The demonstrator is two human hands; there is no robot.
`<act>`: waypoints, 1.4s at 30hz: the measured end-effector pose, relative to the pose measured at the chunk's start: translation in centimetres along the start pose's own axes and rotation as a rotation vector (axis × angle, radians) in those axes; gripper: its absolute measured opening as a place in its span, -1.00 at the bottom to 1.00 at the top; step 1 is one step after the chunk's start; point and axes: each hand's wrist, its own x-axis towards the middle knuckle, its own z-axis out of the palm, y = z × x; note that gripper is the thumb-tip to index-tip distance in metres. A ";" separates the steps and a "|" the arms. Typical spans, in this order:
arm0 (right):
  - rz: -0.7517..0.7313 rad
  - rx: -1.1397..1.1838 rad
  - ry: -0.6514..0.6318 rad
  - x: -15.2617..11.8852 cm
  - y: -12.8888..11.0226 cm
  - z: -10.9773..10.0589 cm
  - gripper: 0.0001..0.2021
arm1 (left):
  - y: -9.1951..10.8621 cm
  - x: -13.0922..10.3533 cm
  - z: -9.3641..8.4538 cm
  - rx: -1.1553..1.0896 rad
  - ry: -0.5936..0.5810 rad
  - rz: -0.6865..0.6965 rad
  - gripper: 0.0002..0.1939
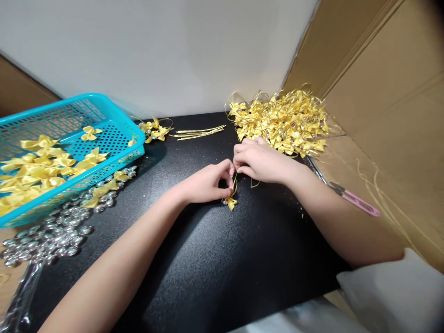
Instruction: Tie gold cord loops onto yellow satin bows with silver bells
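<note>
Near the middle of the black table, my left hand (215, 182) pinches a thin gold cord (236, 185) between thumb and fingers. From the cord hangs a small yellow ribbon bow (231, 202), with a silver bead (225, 201) beside it, just under my left fingertips. My right hand (255, 159) is closed on the same cord a little higher and to the right, its fingertips close to my left ones. A loop of cord shows below the right hand. Where exactly the cord runs between the fingers is hidden.
On the left stands a turquoise basket (126, 159) of yellow bows, with silver beads (62, 231) spilled along its near side. Cut gold cords (199, 133) lie at the back. A heap of beaded bows (284, 120) sits back right. A pink-handled cutter (357, 202) lies beyond my right forearm.
</note>
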 end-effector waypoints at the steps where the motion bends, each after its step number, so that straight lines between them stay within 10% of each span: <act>1: 0.001 0.000 -0.001 0.0 0.0 0.0 -0.88 | 0.0 0.0 0.0 0.004 0.000 0.002 -0.77; 36: 0.014 -0.021 0.047 0.1 1.9 -0.2 -0.85 | -1.0 0.0 -0.4 -0.023 0.061 0.032 -0.78; 42: 0.124 0.054 0.076 -1.3 2.0 -3.7 -0.90 | -0.7 0.2 -0.1 0.002 0.028 0.026 -0.92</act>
